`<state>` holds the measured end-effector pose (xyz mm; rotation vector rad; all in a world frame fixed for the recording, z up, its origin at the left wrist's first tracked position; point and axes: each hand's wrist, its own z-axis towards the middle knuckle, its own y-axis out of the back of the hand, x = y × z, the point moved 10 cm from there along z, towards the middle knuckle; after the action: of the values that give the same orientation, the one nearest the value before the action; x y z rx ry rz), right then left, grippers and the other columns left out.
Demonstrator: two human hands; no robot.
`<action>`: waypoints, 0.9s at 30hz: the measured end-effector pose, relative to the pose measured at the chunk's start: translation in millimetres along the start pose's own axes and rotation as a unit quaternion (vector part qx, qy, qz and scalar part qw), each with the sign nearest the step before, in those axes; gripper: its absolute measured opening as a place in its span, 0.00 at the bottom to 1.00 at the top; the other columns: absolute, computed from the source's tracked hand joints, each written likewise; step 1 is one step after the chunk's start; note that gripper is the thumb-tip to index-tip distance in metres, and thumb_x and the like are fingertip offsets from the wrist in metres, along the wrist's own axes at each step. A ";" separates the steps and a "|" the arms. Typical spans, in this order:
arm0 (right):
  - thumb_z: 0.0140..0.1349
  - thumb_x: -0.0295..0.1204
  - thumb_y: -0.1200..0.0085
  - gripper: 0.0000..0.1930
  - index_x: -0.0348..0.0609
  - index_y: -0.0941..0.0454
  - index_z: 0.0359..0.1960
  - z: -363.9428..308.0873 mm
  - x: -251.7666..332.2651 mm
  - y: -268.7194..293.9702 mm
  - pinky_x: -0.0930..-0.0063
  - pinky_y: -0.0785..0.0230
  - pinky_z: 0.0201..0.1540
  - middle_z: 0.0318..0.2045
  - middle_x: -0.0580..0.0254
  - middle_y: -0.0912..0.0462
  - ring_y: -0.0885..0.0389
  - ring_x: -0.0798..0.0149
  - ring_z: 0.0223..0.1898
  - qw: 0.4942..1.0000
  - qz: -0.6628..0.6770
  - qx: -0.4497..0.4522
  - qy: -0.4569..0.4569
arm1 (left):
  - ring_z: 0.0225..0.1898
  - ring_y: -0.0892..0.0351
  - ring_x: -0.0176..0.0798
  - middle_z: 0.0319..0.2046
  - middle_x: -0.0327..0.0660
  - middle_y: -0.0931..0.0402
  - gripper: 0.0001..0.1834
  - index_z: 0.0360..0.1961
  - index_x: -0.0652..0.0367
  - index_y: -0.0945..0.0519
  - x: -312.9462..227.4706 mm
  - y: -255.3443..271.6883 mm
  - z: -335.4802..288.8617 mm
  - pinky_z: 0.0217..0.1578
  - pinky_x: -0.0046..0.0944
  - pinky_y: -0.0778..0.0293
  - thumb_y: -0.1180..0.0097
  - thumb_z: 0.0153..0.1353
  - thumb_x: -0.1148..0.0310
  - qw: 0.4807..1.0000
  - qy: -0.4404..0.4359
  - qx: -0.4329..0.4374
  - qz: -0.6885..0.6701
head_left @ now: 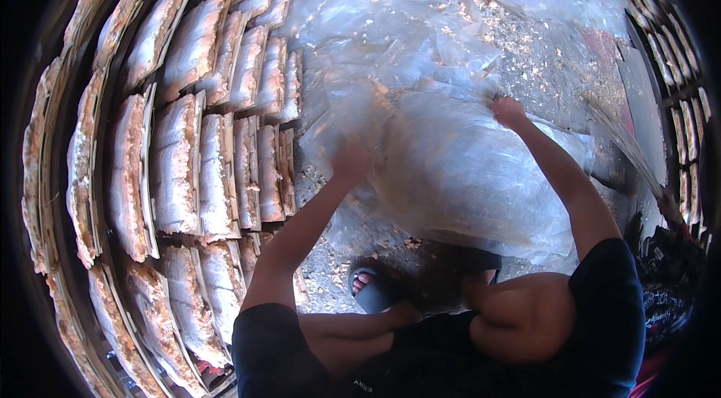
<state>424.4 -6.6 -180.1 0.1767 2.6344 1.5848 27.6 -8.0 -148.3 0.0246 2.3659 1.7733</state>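
The right hand (509, 111) is closed, with the fingers curled tightly on the far edge of a wide, cloudy, see-through plastic sheet (466, 173). The left hand (351, 164) is at the left side of the same sheet, lower than the right hand in the view, but it is strongly blurred, so I cannot tell whether its fingers are holding the plastic or are loose. The sheet lies in front of the person, between the two arms, wrinkled and partly puffed up, and its near edge comes close to the feet. Beyond it, more crumpled clear plastic (375, 30) spreads over the grey floor (559, 79), which is scattered with small pale flakes (488, 19). Below the hands, the person's bare knee (526, 315) is bent, and one foot wears a dark sandal (378, 294). Both upper arms are in short black sleeves (612, 285). To the left, there are many rows of flat, whitish slabs with rough brown edges (178, 165), standing close together. To the right, a thin, pale, broom-like bundle (623, 141) slants in front of a grey flat board (642, 97), and behind the board are more narrow pale slabs (685, 139).
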 end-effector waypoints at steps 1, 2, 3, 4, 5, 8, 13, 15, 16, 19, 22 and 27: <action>0.53 0.27 0.51 0.15 0.48 0.26 0.44 1.6 -8.4 -1.4 0.59 0.28 0.43 0.41 0.56 0.24 0.23 0.55 0.45 1.000 -0.002 0.011 -0.028 | 0.44 0.25 0.51 0.40 0.49 0.25 0.27 0.45 0.56 0.26 2.8 -0.7 0.7 0.43 0.48 0.29 0.49 0.51 0.47 0.999 -0.002 0.034 0.015; 0.53 0.27 0.52 0.14 0.47 0.26 0.44 3.1 -16.7 -1.8 0.60 0.28 0.43 0.41 0.55 0.24 0.23 0.55 0.44 0.999 -0.007 0.013 -0.047 | 0.44 0.25 0.51 0.42 0.49 0.25 0.28 0.46 0.58 0.27 5.5 -0.6 1.2 0.43 0.48 0.29 0.49 0.51 0.47 0.998 -0.010 0.056 0.025; 0.53 0.26 0.52 0.14 0.46 0.27 0.44 4.9 -23.3 -3.3 0.60 0.28 0.42 0.41 0.54 0.24 0.22 0.54 0.43 0.998 -0.007 0.017 -0.056 | 0.45 0.26 0.51 0.43 0.49 0.26 0.29 0.48 0.59 0.29 8.0 -0.9 2.2 0.43 0.47 0.29 0.49 0.52 0.48 0.997 -0.019 0.069 0.035; 0.54 0.26 0.53 0.14 0.45 0.27 0.43 6.5 -32.2 -3.9 0.60 0.27 0.41 0.41 0.53 0.24 0.22 0.54 0.42 0.997 -0.015 0.015 -0.073 | 0.45 0.26 0.51 0.44 0.50 0.27 0.29 0.48 0.61 0.29 17.4 -5.0 4.3 0.44 0.47 0.30 0.48 0.52 0.49 0.996 0.010 0.089 0.014; 0.54 0.25 0.53 0.14 0.44 0.27 0.43 8.0 -35.3 0.1 0.60 0.27 0.41 0.40 0.52 0.23 0.22 0.54 0.42 0.998 -0.013 -0.018 -0.065 | 0.45 0.26 0.52 0.44 0.50 0.27 0.29 0.48 0.62 0.30 26.6 -10.2 6.4 0.45 0.47 0.30 0.48 0.52 0.50 0.994 0.038 0.100 -0.006; 0.53 0.23 0.54 0.14 0.44 0.28 0.43 5.6 -43.0 13.5 0.61 0.27 0.40 0.36 0.51 0.22 0.22 0.53 0.42 0.991 -0.023 -0.119 -0.058 | 0.47 0.27 0.52 0.45 0.52 0.28 0.28 0.49 0.63 0.31 41.6 -29.9 17.2 0.46 0.48 0.31 0.47 0.52 0.53 0.993 0.053 0.086 -0.066; 0.54 0.24 0.54 0.09 0.42 0.30 0.38 -5.2 -18.8 34.0 0.54 0.29 0.35 0.30 0.45 0.22 0.22 0.46 0.34 0.980 0.030 -0.198 -0.007 | 0.48 0.29 0.53 0.47 0.53 0.29 0.26 0.50 0.63 0.31 57.1 -78.9 36.7 0.47 0.48 0.31 0.47 0.53 0.57 0.978 0.029 0.135 -0.155; 0.54 0.25 0.53 0.09 0.43 0.30 0.38 -10.0 10.9 35.9 0.54 0.29 0.33 0.30 0.45 0.22 0.21 0.47 0.34 0.978 0.064 -0.193 0.041 | 0.49 0.29 0.54 0.47 0.54 0.29 0.26 0.50 0.63 0.31 63.6 -87.4 42.6 0.47 0.47 0.31 0.48 0.54 0.59 0.977 0.039 0.153 -0.146; 0.54 0.26 0.52 0.09 0.43 0.30 0.38 -13.0 27.5 37.5 0.54 0.29 0.33 0.30 0.45 0.22 0.21 0.48 0.33 0.975 0.081 -0.195 0.066 | 0.48 0.29 0.53 0.46 0.54 0.29 0.24 0.48 0.64 0.30 64.4 -79.1 47.8 0.46 0.47 0.31 0.48 0.53 0.59 0.982 0.031 0.120 -0.142; 0.55 0.29 0.51 0.11 0.45 0.30 0.40 -28.3 84.3 17.3 0.56 0.30 0.35 0.30 0.47 0.22 0.22 0.49 0.34 0.975 0.077 -0.127 0.164 | 0.44 0.26 0.52 0.41 0.54 0.26 0.19 0.41 0.65 0.26 64.1 -40.6 58.7 0.43 0.47 0.29 0.48 0.51 0.62 0.991 0.014 0.049 -0.125; 0.49 0.28 0.44 0.19 0.45 0.32 0.45 -48.2 123.0 -4.1 0.60 0.31 0.42 0.37 0.52 0.24 0.24 0.50 0.41 0.968 0.075 -0.077 0.228 | 0.35 0.22 0.49 0.33 0.54 0.23 0.15 0.33 0.66 0.23 63.5 5.4 66.2 0.36 0.45 0.26 0.49 0.49 0.64 0.987 0.022 0.072 -0.142; 0.46 0.31 0.39 0.25 0.44 0.33 0.47 -53.1 132.9 -14.5 0.62 0.33 0.46 0.42 0.55 0.29 0.27 0.52 0.46 0.975 0.044 -0.041 0.215 | 0.25 0.21 0.40 0.24 0.55 0.24 0.15 0.27 0.69 0.22 69.0 95.7 59.9 0.27 0.39 0.25 0.50 0.46 0.65 0.955 0.098 0.068 -0.272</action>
<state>285.7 -42.6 -167.2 -0.0645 2.8942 1.9508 -40.1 84.8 -82.7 -0.7412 2.3065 1.3950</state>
